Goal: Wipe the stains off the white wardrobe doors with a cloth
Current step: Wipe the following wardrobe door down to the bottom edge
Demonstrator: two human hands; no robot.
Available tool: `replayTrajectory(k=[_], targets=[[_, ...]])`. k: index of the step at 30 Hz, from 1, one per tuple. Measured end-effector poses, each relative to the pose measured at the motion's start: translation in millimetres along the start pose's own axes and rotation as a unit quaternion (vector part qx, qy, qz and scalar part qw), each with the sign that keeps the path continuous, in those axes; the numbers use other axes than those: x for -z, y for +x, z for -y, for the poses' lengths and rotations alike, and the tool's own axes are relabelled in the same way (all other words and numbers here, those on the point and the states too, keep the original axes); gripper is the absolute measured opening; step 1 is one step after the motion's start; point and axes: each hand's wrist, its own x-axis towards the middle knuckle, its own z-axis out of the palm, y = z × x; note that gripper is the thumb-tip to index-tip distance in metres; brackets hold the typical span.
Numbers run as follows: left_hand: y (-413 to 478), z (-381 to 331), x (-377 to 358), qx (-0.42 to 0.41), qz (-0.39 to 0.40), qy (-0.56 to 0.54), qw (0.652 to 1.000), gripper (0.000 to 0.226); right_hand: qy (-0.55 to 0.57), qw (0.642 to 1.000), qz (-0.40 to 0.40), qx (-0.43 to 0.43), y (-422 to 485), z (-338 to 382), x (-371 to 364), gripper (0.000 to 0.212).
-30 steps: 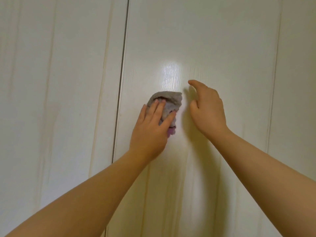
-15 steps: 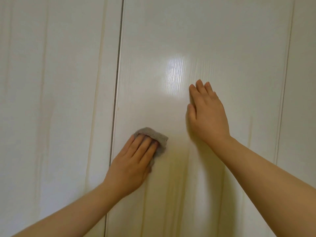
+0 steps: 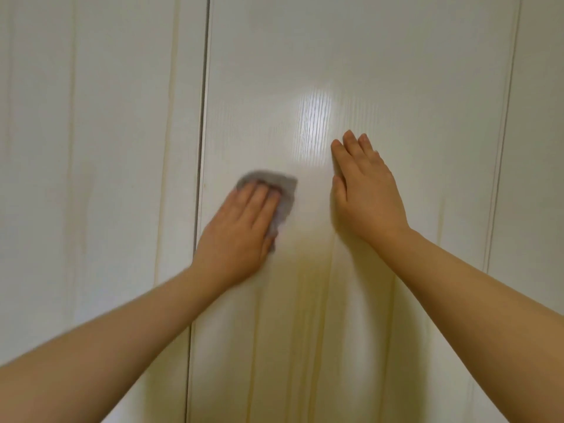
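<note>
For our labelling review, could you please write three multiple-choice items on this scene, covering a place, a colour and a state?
1. Relative to the door gap, the cloth lies: A) left B) right C) across it.
2. The cloth is: A) grey B) red C) green.
3. The right hand is: A) holding the cloth B) in a fist C) flat on the door.
Answers: 1 B, under the left hand, right of the gap. 2 A, its exposed edge is grey. 3 C, straight fingers rest on the door.
</note>
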Motion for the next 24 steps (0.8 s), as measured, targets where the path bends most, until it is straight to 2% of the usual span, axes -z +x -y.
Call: replayTrajectory(k=[2,4,8,11,15,16,17,21,23,24], targets=[[39,10,6,0.088,-0.026,0.005,0.996,0.06,0.0,1.0,-0.001,0.008,0,-2,2,0.048],[37,3,3,0.115,-0.037,-0.001,0.993,0.062,-0.002,1.0,0.013,0.02,-1,-6,3,0.049],[-41,-25,-4,0.008,0.005,-0.021,1.0,0.057,-0.015,1.0,0.011,0.02,-3,-14,13,0.05],[-23,-8,2,-0.016,0.028,-0.003,0.999,0.057,-0.052,0.997,-0.02,-0.05,-5,-21,25,0.054],[52,-4,7,0.131,-0.04,0.005,0.991,0.061,-0.067,0.994,0.011,-0.086,-7,-35,27,0.053],[50,-11,4,0.135,-0.048,0.003,0.99,0.061,-0.067,0.994,0.016,-0.083,-7,-38,25,0.054],[35,-21,0,0.112,-0.04,0.0,0.993,0.061,-0.069,0.994,0.018,-0.078,-8,-41,22,0.054],[-46,-33,-1,-0.068,0.047,-0.014,0.996,0.06,-0.074,0.995,0.009,-0.067,-8,-47,22,0.055],[-31,-11,1,-0.06,0.043,0.003,0.997,0.06,-0.075,0.995,0.009,-0.061,-8,-48,23,0.055],[-12,1,3,-0.004,0.031,0.001,1.0,0.06,-0.072,0.995,0.009,-0.062,-8,-47,22,0.055]])
